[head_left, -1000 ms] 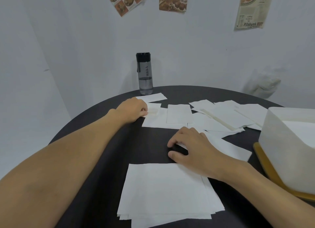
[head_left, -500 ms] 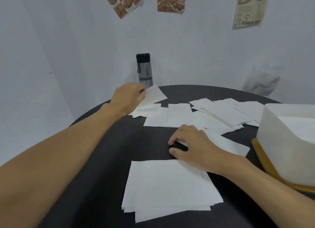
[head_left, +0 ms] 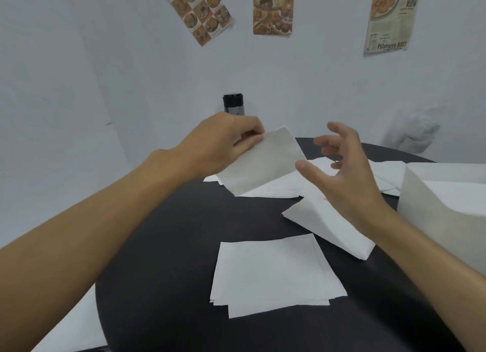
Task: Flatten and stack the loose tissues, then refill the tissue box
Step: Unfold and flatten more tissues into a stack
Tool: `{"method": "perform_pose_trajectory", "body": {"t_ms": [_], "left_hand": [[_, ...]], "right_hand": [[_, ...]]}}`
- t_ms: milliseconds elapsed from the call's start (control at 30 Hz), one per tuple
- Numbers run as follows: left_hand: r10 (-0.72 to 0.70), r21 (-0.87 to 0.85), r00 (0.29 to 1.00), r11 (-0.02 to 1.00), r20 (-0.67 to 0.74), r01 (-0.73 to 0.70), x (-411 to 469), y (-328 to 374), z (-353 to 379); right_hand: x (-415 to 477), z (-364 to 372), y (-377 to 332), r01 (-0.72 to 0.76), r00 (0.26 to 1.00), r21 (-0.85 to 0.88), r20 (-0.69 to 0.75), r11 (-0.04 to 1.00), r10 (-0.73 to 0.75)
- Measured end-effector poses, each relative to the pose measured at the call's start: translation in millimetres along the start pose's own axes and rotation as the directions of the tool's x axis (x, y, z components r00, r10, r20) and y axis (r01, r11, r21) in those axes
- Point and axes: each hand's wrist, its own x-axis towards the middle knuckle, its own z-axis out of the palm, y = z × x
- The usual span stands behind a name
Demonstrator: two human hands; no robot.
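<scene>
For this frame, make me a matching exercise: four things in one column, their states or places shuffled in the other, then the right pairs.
Things
1. left hand
2. right hand
3. tissue stack
4. water bottle

States or places
a. upright at the far edge of the black table, partly behind a hand
b. in the air, fingers spread, holding nothing
c. flat on the table's near part
d. pinches a tissue held up above the table

Pairs: 1-d, 2-b, 3-c, 4-a

Right edge cuts tissue box (head_left: 431, 201) — left hand (head_left: 223, 143) hides most of bottle (head_left: 233, 105).
</scene>
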Motion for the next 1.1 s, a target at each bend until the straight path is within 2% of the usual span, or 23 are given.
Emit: {"method": "perform_pose_trajectory", "body": {"t_ms": [133, 200, 267, 400, 467, 567, 633, 700, 767, 933, 1100], "left_hand": [[0.059, 0.03, 0.991, 0.998, 0.124, -0.064, -6, 22, -6], [0.065, -0.009, 0.987, 0.998, 0.144, -0.065, -11, 29, -6], [0.015, -0.075, 0.987, 0.997, 0.158, -0.004, -17, 33, -5], [-0.183, -0.263, 0.955, 0.934, 0.236, 0.243, -34, 31, -1], [-0.249, -0.349, 0.925, 0.872, 0.287, 0.343, -42, 28, 0], [-0.283, -0.423, 0.864, 0.781, 0.416, 0.459, -54, 28, 3], [-0.28, -0.408, 0.821, 0.76, 0.498, 0.506, -61, 31, 11], [-0.268, -0.375, 0.787, 0.764, 0.556, 0.525, -68, 34, 23], [-0.243, -0.372, 0.772, 0.766, 0.588, 0.524, -75, 36, 35], [-0.196, -0.372, 0.805, 0.809, 0.559, 0.456, -85, 37, 50], [-0.185, -0.315, 0.821, 0.86, 0.541, 0.401, -97, 43, 57]], "right_hand": [[-3, 1, -12, 0.073, 0.996, 0.005, 0.043, 0.997, -0.073], [-4, 2, -16, 0.079, 0.993, 0.025, 0.085, 0.997, -0.081], [-5, 3, -18, 0.038, 0.99, 0.055, 0.137, 0.998, -0.045], [-4, 0, -18, -0.115, 0.967, 0.099, 0.241, 0.988, 0.088], [-2, -5, -17, -0.25, 0.914, 0.141, 0.361, 0.958, 0.185], [-2, -13, -15, -0.421, 0.74, 0.01, 0.582, 0.907, 0.337], [-3, -16, -12, -0.34, 0.642, -0.199, 0.665, 0.919, 0.381], [-4, -16, -8, -0.156, 0.595, -0.392, 0.696, 0.907, 0.403], [-4, -15, -3, -0.029, 0.558, -0.489, 0.716, 0.872, 0.42], [-6, -12, 3, 0.094, 0.524, -0.545, 0.738, 0.833, 0.424], [-6, -10, 6, 0.096, 0.512, -0.548, 0.743, 0.831, 0.431]]}}
